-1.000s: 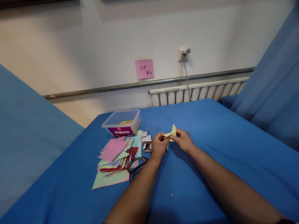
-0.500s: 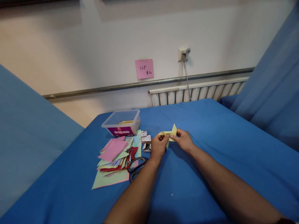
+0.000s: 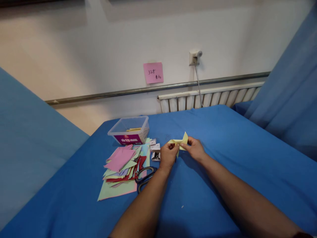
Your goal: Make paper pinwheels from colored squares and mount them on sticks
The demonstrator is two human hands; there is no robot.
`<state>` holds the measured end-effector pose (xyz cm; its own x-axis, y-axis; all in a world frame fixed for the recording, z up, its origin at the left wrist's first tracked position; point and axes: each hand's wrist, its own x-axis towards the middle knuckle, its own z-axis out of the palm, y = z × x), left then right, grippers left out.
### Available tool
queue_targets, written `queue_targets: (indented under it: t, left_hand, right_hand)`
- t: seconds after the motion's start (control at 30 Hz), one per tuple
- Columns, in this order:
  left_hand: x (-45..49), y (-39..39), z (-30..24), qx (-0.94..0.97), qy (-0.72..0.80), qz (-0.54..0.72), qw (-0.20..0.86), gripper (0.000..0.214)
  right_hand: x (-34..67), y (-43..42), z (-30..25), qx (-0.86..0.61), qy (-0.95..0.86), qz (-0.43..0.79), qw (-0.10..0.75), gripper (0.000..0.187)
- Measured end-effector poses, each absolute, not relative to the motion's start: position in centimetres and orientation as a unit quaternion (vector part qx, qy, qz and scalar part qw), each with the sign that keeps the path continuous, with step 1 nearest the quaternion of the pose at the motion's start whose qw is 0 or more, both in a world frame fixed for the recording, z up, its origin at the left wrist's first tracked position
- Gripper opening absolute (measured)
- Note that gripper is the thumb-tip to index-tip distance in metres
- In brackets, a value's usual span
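The left hand (image 3: 168,156) and right hand (image 3: 196,148) both pinch folded yellow paper (image 3: 180,141) above the blue cloth (image 3: 237,142); to the left, the left forearm (image 3: 146,203) hides part of the scissors (image 3: 142,180), near the paper pile (image 3: 121,160), with a clear bin (image 3: 126,139) at far left

Yellow folded piece (image 3: 182,142): thin paper, matt, smooth, sharp creases. Clock counted from it. 8 o'clock, stacked sheets (image 3: 121,159): paper, matt, uneven edges. Between 9 and 10, tub (image 3: 118,127): clear plastic, glossy; purple label (image 3: 126,139) smooth. Between 7 and 8, scissors (image 3: 140,180): dark handles, smooth, look plastic. 11, pink note (image 3: 153,73): matt paper. 12, rail (image 3: 173,86): metal, dull sheen; socket (image 3: 193,59) above: pale hard plastic. 1, radiator (image 3: 216,98): painted, ribbed, looks metal. 2, curtain (image 3: 287,76): cloth, matt, soft folds. Surface (image 3: 235,138): blue cloth cover, matt, lightly wrinkled.
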<state>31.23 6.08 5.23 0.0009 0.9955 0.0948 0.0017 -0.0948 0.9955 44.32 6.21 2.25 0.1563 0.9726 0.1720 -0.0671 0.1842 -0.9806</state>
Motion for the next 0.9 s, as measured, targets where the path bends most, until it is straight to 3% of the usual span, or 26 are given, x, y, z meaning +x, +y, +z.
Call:
queue_targets:
  t: [0.9]
  left_hand:
    - [31.26,6.21,4.93,0.523,0.457,0.522,0.495,0.026]
  right_hand:
    - [44.12,6.29,1.92,-0.466,-0.466,0.444,0.607,0.03]
